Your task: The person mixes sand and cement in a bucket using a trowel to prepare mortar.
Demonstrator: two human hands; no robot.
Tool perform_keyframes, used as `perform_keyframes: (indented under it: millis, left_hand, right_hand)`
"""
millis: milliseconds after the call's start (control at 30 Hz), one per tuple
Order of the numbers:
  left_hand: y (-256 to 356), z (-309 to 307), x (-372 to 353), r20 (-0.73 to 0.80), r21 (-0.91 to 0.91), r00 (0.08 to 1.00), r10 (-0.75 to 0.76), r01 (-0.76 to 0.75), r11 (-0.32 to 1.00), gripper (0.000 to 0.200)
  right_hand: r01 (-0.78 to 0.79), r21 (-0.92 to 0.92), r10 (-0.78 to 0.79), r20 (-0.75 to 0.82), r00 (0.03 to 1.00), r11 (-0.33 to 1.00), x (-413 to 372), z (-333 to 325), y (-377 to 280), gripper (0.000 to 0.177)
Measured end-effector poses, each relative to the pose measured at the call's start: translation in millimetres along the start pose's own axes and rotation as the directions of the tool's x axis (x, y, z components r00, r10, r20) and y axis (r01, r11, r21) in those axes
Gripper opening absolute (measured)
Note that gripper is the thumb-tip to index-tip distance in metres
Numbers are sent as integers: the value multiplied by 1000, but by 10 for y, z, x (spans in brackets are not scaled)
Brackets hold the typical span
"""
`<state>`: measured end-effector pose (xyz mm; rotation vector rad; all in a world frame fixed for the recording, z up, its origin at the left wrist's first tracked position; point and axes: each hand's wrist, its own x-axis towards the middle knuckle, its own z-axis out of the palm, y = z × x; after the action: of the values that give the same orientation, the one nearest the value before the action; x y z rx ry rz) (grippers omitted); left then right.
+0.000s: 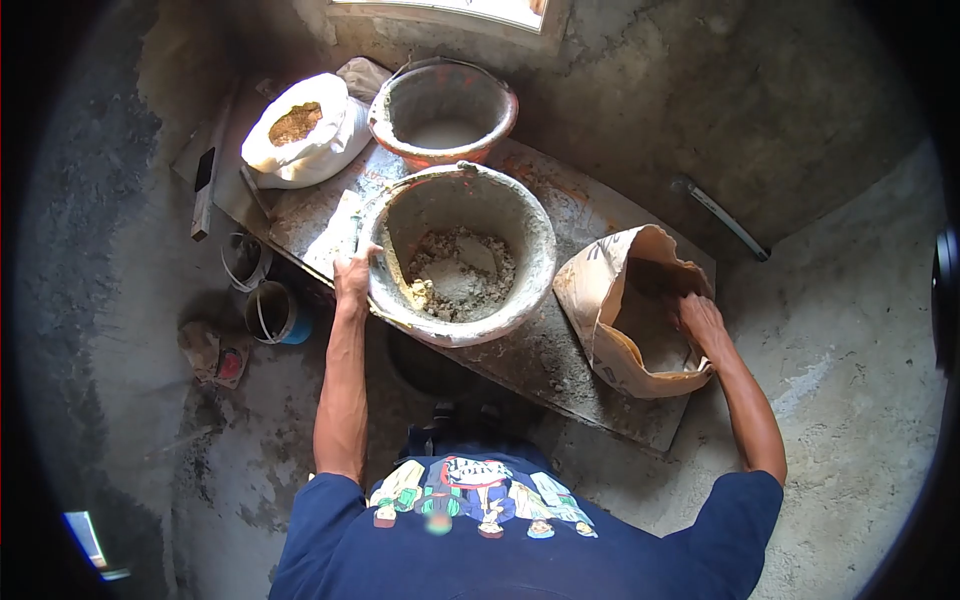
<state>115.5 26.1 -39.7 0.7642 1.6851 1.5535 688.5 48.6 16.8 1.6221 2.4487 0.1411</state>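
Observation:
A large, cement-crusted bucket (540, 225) stands near the middle of the board, with a crumbly grey and yellowish mix (460, 265) lying in it. My left hand (356, 275) grips the left side of its rim. At the right end of the board, an open brown paper sack (605, 310) has its mouth spread, and a powdery grey inside shows. Over its right edge reaches my right hand (702, 325), with the fingers curled inside the mouth. Shadow hides what those fingers hold, if anything.
Behind the big bucket is a reddish bucket (470, 155). A white sack (340, 135) of brown material stands at the back left of the board (610, 205). Small pails (285, 325) sit on the floor at left. A metal bar (725, 220) lies by the wall.

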Motion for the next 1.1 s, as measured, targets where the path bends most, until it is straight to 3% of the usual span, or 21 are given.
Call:
perform_keyframes:
  millis: [67,133,200,233,333,367,467,533,600,733,800,833,900,1033,1100]
  left_hand:
    - [-6,-12,-13,8,4,999,-36,36,999,32]
    - [-65,-15,30,11,-28,999,40,-40,999,34]
    - [-78,-22,21,10,-40,1000,24,-23,999,34]
    - [-48,3,1,7,-49,1000,23,-22,999,31]
    - [-137,-42,73,22,-54,1000,16,-15,998,35]
    - [-143,-29,67,4,-36,1000,23,-23,999,35]
    - [-110,-21,37,15,-27,1000,-20,21,999,35]
    - [-58,-29,22,16,15,999,-37,37,999,33]
    - [-7,-10,-3,23,4,999,-46,46,999,33]
    - [0,2,-6,4,-6,999,-36,36,999,32]
    - [-36,-25,10,23,-18,999,-45,46,999,33]
    - [-84,-55,49,29,-25,999,-37,38,999,33]
    - [-102,-33,57,32,-50,999,7,-6,999,32]
    - [-62,-44,48,45,-11,998,-47,48,999,32]
    - [-46,-30,39,47,-54,999,-16,19,998,33]
  right_hand:
    - [-39,-26,40,42,998,999,13,-32,-53,34]
    - [-74,-52,78,80,994,996,16,4,-125,39]
    - [65,-95,-82,-185,979,993,-40,176,-203,40]
    - [-14,-62,18,68,998,998,1,179,-234,44]
    - [70,8,-70,-9,998,998,-130,574,-122,40]
    - [42,151,-46,25,999,988,-136,923,32,38]
    - [-87,271,53,129,990,959,-209,558,-221,33]
    - [-25,316,-9,107,994,949,-236,351,-263,25]
    - [123,425,-167,68,984,897,-203,213,-258,19]
    - [83,406,-193,240,951,910,-98,232,-170,21]
    - [-101,441,-31,283,959,892,-144,163,-175,26]
    - [-108,443,-26,285,958,890,-157,179,-179,26]
    - [-60,441,-47,229,972,896,-152,186,-148,32]
    - [-104,467,-15,244,970,878,-95,212,-216,34]
    - [44,451,-168,239,956,892,8,266,-239,30]
